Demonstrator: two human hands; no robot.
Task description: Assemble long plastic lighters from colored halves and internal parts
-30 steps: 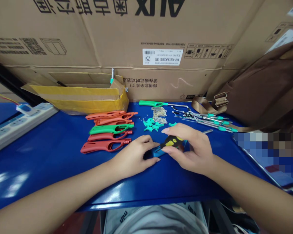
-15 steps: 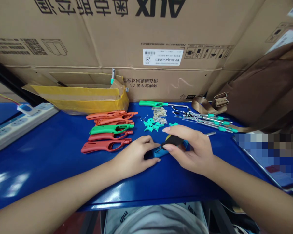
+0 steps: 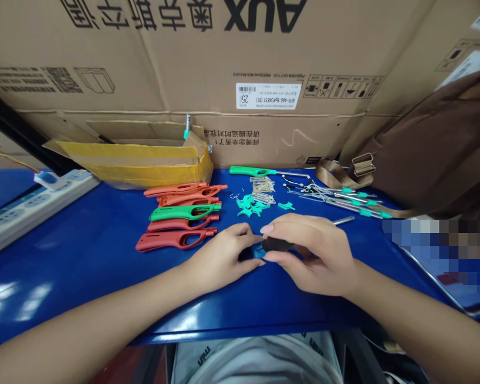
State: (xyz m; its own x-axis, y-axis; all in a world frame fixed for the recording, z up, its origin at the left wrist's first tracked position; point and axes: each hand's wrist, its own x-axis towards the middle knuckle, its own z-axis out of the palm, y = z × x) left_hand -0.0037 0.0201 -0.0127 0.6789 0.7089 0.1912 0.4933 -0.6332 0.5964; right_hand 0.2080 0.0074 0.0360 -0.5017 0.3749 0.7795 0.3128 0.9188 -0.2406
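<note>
The big cardboard carton (image 3: 240,53) behind and the blue desk (image 3: 84,266) are as they were 1 second ago, and so is everything lying on the desk. The row of plastic handles (image 3: 182,224), 1 green among red and orange, has not stirred. The brown bag (image 3: 436,149) sits far to its right, the open box with yellow tape (image 3: 144,160) just behind it, and the power strip (image 3: 24,205) well to its left. The metal rods (image 3: 344,200) and the teal scraps (image 3: 250,205) to the right of the row also lie untouched. The change is in the hands. The right hand (image 3: 316,253), right of the row and nearer the person, has dropped lower and rolled over. The screwdriver (image 3: 278,245) in its closed fingers showed a yellow patch a second ago and now shows only black. That looks like a turn of the handle, with its tip kept on the blue part (image 3: 258,252). The left hand (image 3: 220,258), just in front of the row's right end, has held its place, fingers curled down on that blue part and pinning it to the desk. The tip itself is hidden between the 2 hands.
</note>
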